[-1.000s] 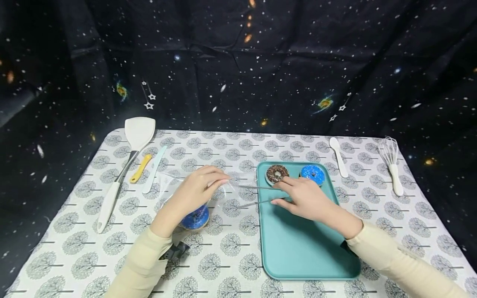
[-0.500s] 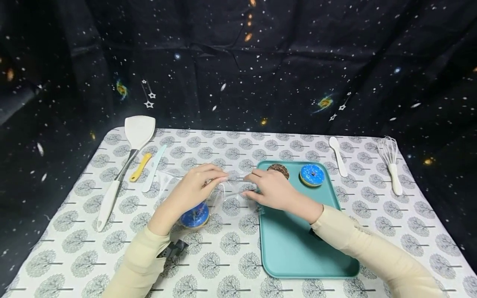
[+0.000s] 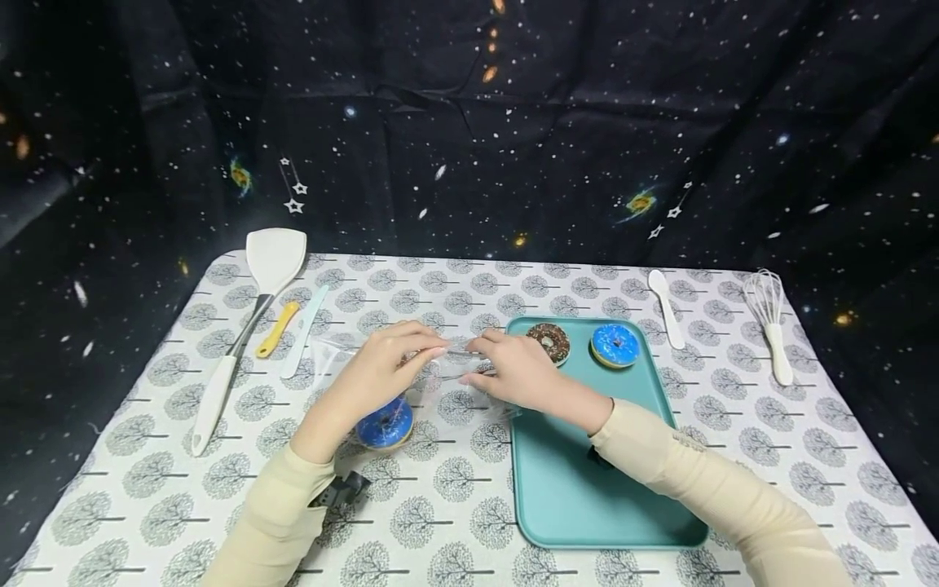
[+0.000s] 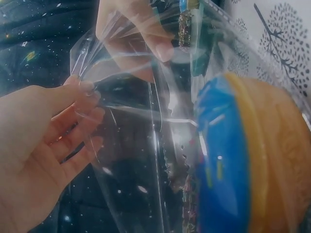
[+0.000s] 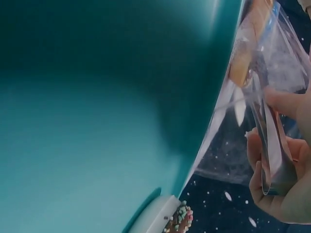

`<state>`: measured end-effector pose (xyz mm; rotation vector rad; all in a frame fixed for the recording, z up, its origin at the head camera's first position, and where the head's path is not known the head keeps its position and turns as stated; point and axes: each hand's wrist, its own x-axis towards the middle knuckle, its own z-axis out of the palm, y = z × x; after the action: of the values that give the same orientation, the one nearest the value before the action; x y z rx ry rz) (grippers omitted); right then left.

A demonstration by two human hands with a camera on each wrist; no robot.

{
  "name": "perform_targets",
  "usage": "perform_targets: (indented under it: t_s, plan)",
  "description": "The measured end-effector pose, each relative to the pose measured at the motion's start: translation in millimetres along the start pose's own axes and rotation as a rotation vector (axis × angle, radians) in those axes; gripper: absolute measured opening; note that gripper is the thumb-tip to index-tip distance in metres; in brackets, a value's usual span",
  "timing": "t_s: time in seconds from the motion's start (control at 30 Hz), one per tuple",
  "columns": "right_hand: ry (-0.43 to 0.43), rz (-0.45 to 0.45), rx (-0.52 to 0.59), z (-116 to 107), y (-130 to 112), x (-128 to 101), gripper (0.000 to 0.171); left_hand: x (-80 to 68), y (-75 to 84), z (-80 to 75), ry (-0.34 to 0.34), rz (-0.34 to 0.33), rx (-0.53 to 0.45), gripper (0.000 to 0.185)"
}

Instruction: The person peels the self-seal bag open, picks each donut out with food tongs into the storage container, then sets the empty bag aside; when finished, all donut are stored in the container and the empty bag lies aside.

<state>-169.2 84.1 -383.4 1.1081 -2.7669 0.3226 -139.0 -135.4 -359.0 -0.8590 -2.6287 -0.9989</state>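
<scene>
My left hand [image 3: 389, 367] pinches the rim of a clear plastic bag [image 4: 126, 131] between thumb and fingers. Inside the bag lies a blue-iced donut [image 3: 385, 428], seen edge-on in the left wrist view. A sprinkled edge beside it is too blurred to make out fully. With its thumb and fingers, my right hand [image 3: 521, 371] grips metal tongs [image 5: 279, 177], whose tips reach into the bag's mouth. On the teal tray [image 3: 601, 505] sit a chocolate donut with sprinkles [image 3: 561, 346] and another blue donut [image 3: 605, 350]. My right forearm crosses above the tray.
At the left lie a white spatula [image 3: 275, 257], a yellow-handled utensil [image 3: 277, 330] and a pale green knife [image 3: 304, 330]. A white spoon [image 3: 666, 310] and a whisk [image 3: 773, 334] lie at the right on the tree-print tablecloth [image 3: 440, 530].
My right hand has moved left with the tongs, pushing their tips deeper into the bag. Both donuts on the tray show more fully now. My left hand has stayed nearly still.
</scene>
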Motion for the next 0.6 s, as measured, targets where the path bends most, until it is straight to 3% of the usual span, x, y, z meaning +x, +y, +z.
perform_targets:
  t_s: [0.17, 0.4, 0.6]
  plan:
    - [-0.022, 0.003, -0.014, 3.5, -4.3, -0.6, 0.044, -0.1, -0.6, 1.4, 0.01, 0.018, -0.009, 0.018]
    - [-0.039, -0.024, 0.085, 3.0, -5.9, 0.7, 0.031, 0.0, -1.6, 3.3, 0.035, 0.038, -0.027, 0.015]
    - [-0.026, -0.019, 0.101, 1.7, -7.7, 1.9, 0.024, -0.5, -2.9, 2.9, 0.042, 0.051, -0.011, 0.017]
